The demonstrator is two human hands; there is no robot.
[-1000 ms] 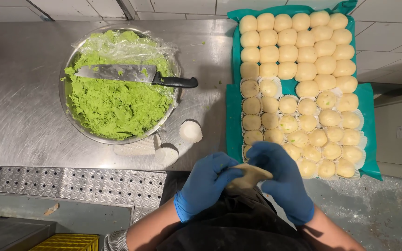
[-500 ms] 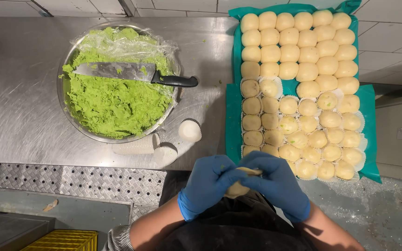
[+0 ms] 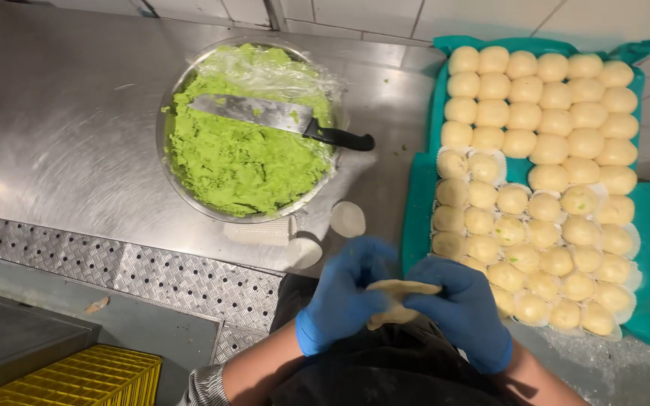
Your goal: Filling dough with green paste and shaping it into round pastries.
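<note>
The steel counter carries a teal-lined tray at its right edge, nearly full of dough balls, many in paper cups. The bowl of green filling, with a knife laid across it, remains well stocked. At the near edge, left hand and right hand close around one dough piece, not yet placed.

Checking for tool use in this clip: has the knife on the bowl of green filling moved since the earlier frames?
No. The knife lies across the bowl as before, handle over the right rim.

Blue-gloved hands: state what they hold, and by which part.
Both hands, left hand and right hand, hold one flat pale round of dough, gripping its opposite edges between the fingers.
</note>
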